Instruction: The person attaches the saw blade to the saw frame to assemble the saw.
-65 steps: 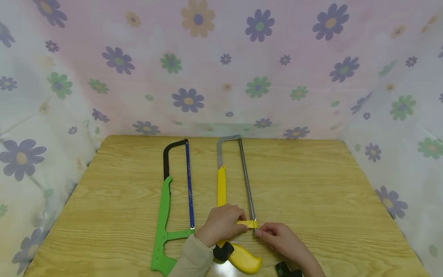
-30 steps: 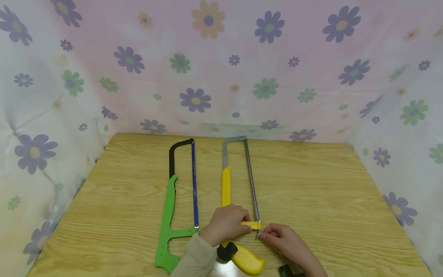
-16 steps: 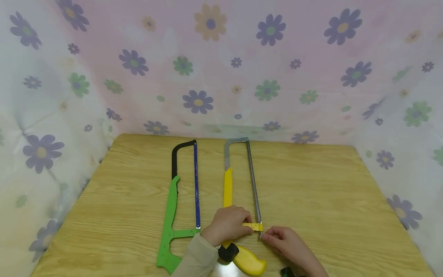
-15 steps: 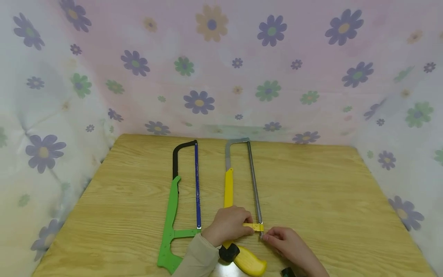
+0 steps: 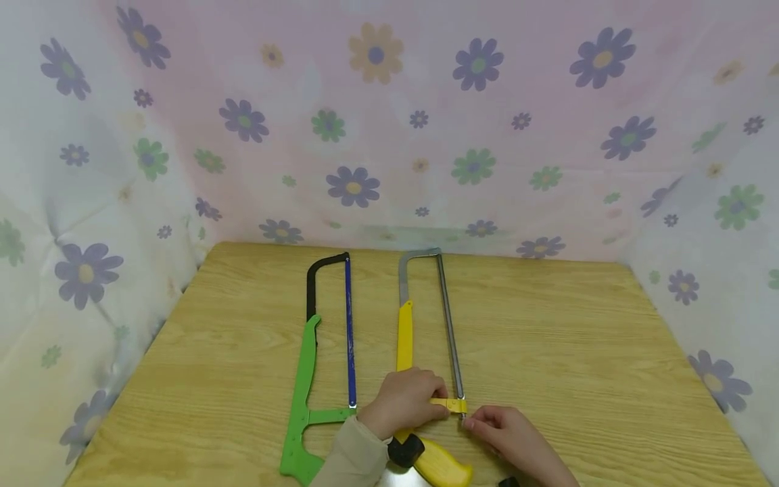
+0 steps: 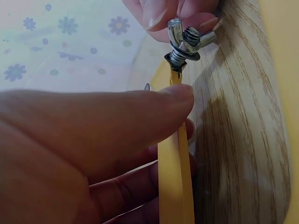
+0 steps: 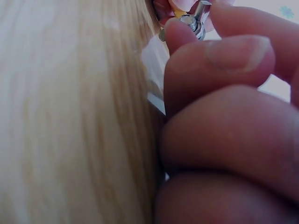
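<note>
A yellow-handled hacksaw (image 5: 404,338) with a grey frame and dark blade (image 5: 450,325) lies on the wooden table. My left hand (image 5: 409,400) grips its yellow crosspiece (image 6: 175,186), thumb on one side and fingers curled round the other. At the end of that crosspiece, a silver wing nut (image 6: 180,44) sits on a threaded bolt, a stretch of thread showing under it. My right hand (image 5: 508,433) has its thumb and index finger at the wing nut, pinching a wing, while the other fingers curl close to the tabletop. The hacksaw's yellow grip (image 5: 443,463) points toward me.
A green hacksaw (image 5: 304,372) with a black front frame and blue blade (image 5: 350,331) lies to the left, parallel to the yellow one. The table's far edge meets a flower-patterned cloth (image 5: 420,155), which also hangs at both sides.
The head view has shifted, so everything appears slightly further right and lower. My left hand keeps its hold on the crosspiece, and my right fingers have shifted slightly at the wing nut.
</note>
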The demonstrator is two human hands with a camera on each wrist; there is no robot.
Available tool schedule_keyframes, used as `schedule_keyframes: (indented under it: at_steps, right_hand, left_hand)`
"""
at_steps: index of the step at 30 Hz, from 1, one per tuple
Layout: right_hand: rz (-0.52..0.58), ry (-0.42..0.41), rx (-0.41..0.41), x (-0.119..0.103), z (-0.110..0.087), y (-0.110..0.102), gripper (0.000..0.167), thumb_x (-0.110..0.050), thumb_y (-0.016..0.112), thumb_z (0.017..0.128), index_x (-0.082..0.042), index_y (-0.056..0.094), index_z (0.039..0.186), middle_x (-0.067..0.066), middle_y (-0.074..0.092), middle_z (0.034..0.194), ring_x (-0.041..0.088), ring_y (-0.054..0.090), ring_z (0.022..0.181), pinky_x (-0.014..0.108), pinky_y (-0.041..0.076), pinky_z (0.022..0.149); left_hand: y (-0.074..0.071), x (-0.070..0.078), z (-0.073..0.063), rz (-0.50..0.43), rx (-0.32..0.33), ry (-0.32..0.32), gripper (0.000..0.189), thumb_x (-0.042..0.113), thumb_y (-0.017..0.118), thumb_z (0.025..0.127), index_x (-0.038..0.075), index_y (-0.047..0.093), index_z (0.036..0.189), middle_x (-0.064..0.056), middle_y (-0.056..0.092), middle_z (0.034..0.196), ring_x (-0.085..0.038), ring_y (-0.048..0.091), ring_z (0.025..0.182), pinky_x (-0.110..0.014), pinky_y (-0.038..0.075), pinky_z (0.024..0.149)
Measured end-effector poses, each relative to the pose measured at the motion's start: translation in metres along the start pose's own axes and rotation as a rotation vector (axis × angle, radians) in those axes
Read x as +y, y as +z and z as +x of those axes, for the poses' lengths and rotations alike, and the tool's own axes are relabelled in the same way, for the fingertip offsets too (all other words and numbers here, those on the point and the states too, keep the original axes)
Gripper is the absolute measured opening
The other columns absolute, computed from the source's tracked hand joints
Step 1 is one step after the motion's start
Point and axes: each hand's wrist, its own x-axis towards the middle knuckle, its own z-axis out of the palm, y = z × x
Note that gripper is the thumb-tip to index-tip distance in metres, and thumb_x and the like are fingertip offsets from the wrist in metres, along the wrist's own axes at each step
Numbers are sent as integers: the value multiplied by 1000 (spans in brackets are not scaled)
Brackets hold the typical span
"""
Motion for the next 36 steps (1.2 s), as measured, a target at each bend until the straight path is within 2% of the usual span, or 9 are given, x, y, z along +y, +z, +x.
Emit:
schedule_keyframes:
  at_steps: [14, 21, 27, 36]
  right_hand:
    - [13, -14, -25, -4, 0, 1, 33, -43, 53, 86, -13, 65, 88, -4, 40, 51, 7, 34, 41, 23, 32, 39]
    - [-4, -37, -19, -2, -1, -1, 31, -42, 53, 86, -14, 65, 87, -5, 40, 51, 5, 35, 42, 22, 33, 40]
    - [-31, -23, -9, 2, 0, -1, 31, -43, 53, 86, -14, 65, 88, -5, 43, 54, 5, 36, 44, 21, 33, 42]
    - [22, 15, -32, 0, 4, 1, 34, -44, 54, 85, -12, 65, 90, -3, 40, 52, 7, 34, 41, 21, 31, 39]
  left_hand:
    - [2, -3, -1, 10, 27, 18, 16, 45, 66, 75, 30, 64, 81, 20, 52, 75, 0, 46, 68, -24, 35, 57]
    - [5, -3, 3, 18, 16, 22, 17, 47, 65, 76, 32, 64, 83, 21, 52, 75, 1, 45, 67, -23, 35, 57]
    - [6, -1, 5, 53, 5, 16, 16, 47, 65, 76, 33, 64, 83, 22, 53, 76, 1, 45, 68, -23, 35, 57]
    - [1, 0, 1, 71, 12, -12, 14, 47, 65, 75, 34, 64, 81, 22, 52, 75, 1, 45, 67, -23, 34, 56]
